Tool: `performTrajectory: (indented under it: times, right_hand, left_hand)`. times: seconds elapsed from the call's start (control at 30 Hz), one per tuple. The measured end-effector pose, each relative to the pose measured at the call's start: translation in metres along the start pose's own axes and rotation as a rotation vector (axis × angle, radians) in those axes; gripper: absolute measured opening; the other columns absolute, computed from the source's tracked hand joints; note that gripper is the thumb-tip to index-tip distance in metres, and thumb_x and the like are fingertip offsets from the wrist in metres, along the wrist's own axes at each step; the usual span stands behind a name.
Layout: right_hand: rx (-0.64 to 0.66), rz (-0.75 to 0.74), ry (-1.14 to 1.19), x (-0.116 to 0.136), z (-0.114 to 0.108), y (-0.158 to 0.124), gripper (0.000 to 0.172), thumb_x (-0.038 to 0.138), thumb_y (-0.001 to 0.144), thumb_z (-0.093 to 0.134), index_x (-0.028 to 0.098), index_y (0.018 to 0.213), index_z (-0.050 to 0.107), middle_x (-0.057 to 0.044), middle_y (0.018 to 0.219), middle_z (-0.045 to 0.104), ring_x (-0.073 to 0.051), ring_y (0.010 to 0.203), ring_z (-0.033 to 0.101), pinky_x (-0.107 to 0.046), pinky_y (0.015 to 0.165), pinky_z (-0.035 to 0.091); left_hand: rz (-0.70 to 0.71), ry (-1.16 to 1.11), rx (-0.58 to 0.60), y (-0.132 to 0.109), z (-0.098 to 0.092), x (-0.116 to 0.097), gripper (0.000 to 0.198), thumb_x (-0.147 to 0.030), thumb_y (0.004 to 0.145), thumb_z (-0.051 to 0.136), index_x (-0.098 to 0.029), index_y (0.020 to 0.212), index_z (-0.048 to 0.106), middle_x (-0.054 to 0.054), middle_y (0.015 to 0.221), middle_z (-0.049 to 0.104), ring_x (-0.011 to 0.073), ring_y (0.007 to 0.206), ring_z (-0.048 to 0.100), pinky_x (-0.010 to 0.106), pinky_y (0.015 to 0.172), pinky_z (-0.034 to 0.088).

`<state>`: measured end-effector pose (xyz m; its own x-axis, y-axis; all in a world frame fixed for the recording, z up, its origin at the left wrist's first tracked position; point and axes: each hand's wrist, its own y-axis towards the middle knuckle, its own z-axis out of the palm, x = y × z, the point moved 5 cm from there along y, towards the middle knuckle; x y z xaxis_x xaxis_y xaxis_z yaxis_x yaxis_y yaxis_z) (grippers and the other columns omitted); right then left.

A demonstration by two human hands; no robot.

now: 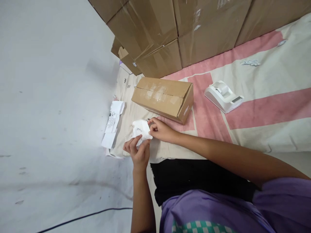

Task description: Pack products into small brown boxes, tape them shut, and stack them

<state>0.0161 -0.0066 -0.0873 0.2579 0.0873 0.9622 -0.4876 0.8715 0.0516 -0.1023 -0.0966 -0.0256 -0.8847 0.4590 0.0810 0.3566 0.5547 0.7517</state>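
A small white crumpled thing (141, 126), like folded paper or thin wrapping, is between my two hands. My left hand (138, 150) is closed on its near edge, thumb and fingers pinching it. At its right edge, my right hand (161, 130) pinches a corner between thumb and forefinger, the other fingers curled. What is inside the white thing, if anything, I cannot make out. Just beyond my hands lies a long brown cardboard box (161, 97), its lid flaps taped shut.
Large taped cartons (206, 29) are stacked along the back. A white tape dispenser (223, 96) sits to the right on the pink and cream cloth (272, 113). White printed papers (113, 124) lie at the left beside the wall (53, 97). A dark cable (89, 216) runs low at left.
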Motion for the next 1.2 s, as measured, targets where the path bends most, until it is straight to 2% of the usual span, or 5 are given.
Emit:
performTrajectory:
  times: [0.47,0.67,0.83,1.07,1.2]
  right_hand:
    - [-0.15,-0.032,0.008,-0.009,-0.014,0.013,0.027,0.013,0.075,0.057,0.023,0.097,0.045,0.011,0.063,0.049,-0.012,0.06,0.052,-0.026,0.062,0.041]
    - [-0.109,-0.019,0.076,-0.005,-0.012,0.013,0.028,0.015,0.075,0.057,0.022,0.099,0.045,0.011,0.062,0.051,-0.012,0.057,0.05,-0.026,0.059,0.039]
    - [-0.123,0.008,0.102,0.001,-0.011,0.01,0.026,0.016,0.076,0.058,0.022,0.098,0.045,0.011,0.062,0.051,-0.012,0.054,0.05,-0.026,0.059,0.04]
    - [-0.094,-0.003,0.122,0.003,-0.01,0.008,0.028,0.016,0.076,0.06,0.022,0.099,0.046,0.012,0.061,0.052,-0.011,0.054,0.05,-0.025,0.059,0.039]
    - [-0.018,0.034,0.192,0.005,-0.005,0.008,0.027,0.021,0.077,0.063,0.022,0.099,0.046,0.01,0.061,0.057,-0.011,0.055,0.053,-0.025,0.059,0.04]
  left_hand:
    - [-0.08,-0.121,-0.08,-0.001,-0.01,-0.009,0.015,-0.009,0.087,0.071,-0.022,0.088,0.065,0.007,0.098,0.07,0.0209,0.093,0.064,0.042,0.088,0.042]
    - [-0.385,-0.217,-0.103,-0.006,-0.009,0.003,0.019,-0.011,0.088,0.07,-0.024,0.101,0.068,0.001,0.085,0.075,0.0145,0.073,0.067,0.038,0.088,0.046]
    - [-0.66,-0.355,-0.039,-0.012,-0.003,0.008,0.066,-0.023,0.088,0.072,-0.025,0.148,0.044,0.0,0.085,0.076,0.0174,0.083,0.071,0.042,0.1,0.05]
    - [-0.33,-0.049,0.069,0.002,-0.008,0.001,0.079,-0.028,0.084,0.075,-0.023,0.154,0.037,0.014,0.124,0.07,0.0259,0.104,0.062,0.044,0.096,0.045]
    - [-0.299,0.0,0.072,-0.002,-0.006,0.014,0.067,-0.019,0.086,0.065,-0.021,0.149,0.043,0.013,0.116,0.07,0.0255,0.099,0.059,0.044,0.095,0.042]
